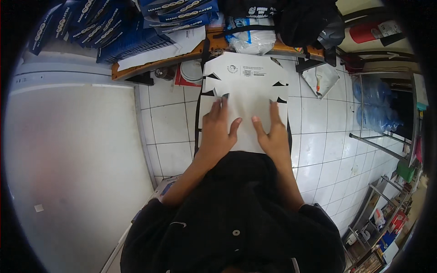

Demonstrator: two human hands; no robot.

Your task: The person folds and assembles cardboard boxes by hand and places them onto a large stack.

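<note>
A flat white die-cut carton sheet (243, 88) lies in front of me, its far end reaching the wooden bench. Small print shows near its far edge, and dark slots open along both sides. My left hand (217, 127) rests on the left half of the sheet, fingers pointing away from me and thumb out to the side. On the right half lies my right hand (272, 132), its thumb spread toward the other one. Both hands are slightly blurred, and neither has anything gripped. Bare sheet shows between the two thumbs.
A wooden bench (191, 53) runs across the far side, with stacked blue printed cartons (132, 48) at left and a plastic bag (250, 38) beside dark bags. A white freezer-like surface (77, 145) fills the left. Water jugs (375, 107) and a cluttered rack stand at right.
</note>
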